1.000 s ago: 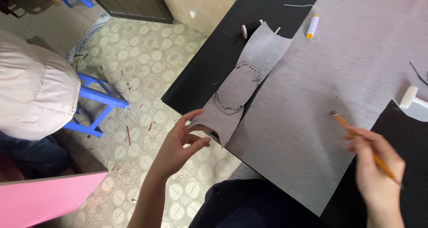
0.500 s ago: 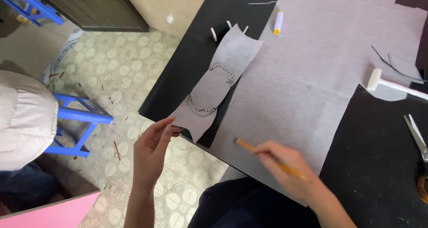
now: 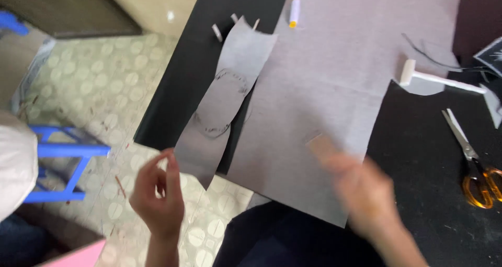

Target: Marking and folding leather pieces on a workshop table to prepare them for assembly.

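My left hand (image 3: 157,194) hovers off the table's left edge with its fingers loosely apart and nothing in them. It is just left of the lower end of a narrow grey fabric strip (image 3: 225,94) that bears a stitched oval outline. The strip hangs slightly over the edge of the black table (image 3: 172,100). My right hand (image 3: 366,194) is blurred by motion over the lower edge of a large grey fabric sheet (image 3: 334,73). It grips a tan pencil (image 3: 321,144), which points up and to the left.
Orange-handled scissors (image 3: 473,162) and a white mallet (image 3: 418,76) lie on the table's right side. A white thread spool (image 3: 294,12) rests at the top. A blue stool (image 3: 57,162) and a person in a pale padded jacket (image 3: 10,162) are on the tiled floor at left.
My left hand has let go of the strip's lower end and drawn back to the left. My right hand with the pencil swept left across the big sheet. The view shifted right, which reveals the scissors.
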